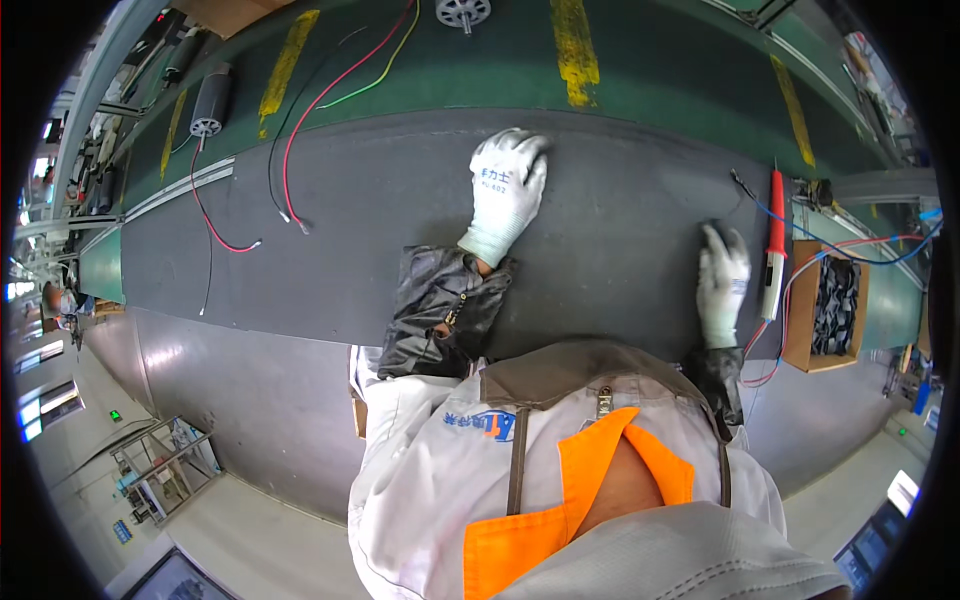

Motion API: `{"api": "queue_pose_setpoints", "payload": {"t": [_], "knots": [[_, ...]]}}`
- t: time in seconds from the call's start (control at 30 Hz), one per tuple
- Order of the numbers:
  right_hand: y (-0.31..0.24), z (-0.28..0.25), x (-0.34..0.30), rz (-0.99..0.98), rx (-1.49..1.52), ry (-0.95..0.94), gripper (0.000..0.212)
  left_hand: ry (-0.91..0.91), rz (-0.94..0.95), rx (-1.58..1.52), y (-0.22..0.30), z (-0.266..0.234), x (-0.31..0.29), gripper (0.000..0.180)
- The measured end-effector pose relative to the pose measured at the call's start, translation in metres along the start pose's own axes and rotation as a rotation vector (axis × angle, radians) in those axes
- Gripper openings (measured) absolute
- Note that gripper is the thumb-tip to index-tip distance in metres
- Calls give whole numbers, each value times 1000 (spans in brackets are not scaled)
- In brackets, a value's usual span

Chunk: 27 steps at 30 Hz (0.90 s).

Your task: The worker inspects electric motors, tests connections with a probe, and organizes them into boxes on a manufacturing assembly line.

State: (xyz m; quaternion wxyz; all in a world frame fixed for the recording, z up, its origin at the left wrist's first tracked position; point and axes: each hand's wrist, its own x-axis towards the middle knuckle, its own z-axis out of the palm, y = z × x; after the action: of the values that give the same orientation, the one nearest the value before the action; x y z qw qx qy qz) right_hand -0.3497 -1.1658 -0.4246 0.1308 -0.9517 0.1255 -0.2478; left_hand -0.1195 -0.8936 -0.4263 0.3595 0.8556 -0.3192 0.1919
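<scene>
My left hand [508,190], in a white glove, rests on the dark grey mat [350,200] near its far edge. Its fingers are curled down, and whatever they may hold is hidden beneath them. Further right and nearer to me, my right hand [723,280], also gloved in white, is over the mat with fingers apart and nothing visible in it. Just beyond it to the right lies a long red-and-white pen-shaped tool [775,245] with a pointed tip. A blue lead [800,222] with a dark end runs close to that tool.
A grey cylindrical motor [210,103] with red and black wires stands at the far left of the green belt [400,85]. Another motor [462,12] sits at the top middle. Red, black and green-yellow wires trail onto the mat. A cardboard box [797,345] of black parts stands right.
</scene>
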Motion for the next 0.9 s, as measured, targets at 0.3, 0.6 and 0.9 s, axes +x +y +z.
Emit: {"api": "queue_pose_setpoints", "payload": {"t": [0.3,0.6,0.9], "knots": [[43,8,10,76,-135,46,34,-12,-55,-84,-5,4,15,22],[28,-6,22,126,-146,76,35,9,192,-241,26,63,71,23],[25,-6,16,328,-241,205,27,-366,484,-332,52,70,59,21]]}}
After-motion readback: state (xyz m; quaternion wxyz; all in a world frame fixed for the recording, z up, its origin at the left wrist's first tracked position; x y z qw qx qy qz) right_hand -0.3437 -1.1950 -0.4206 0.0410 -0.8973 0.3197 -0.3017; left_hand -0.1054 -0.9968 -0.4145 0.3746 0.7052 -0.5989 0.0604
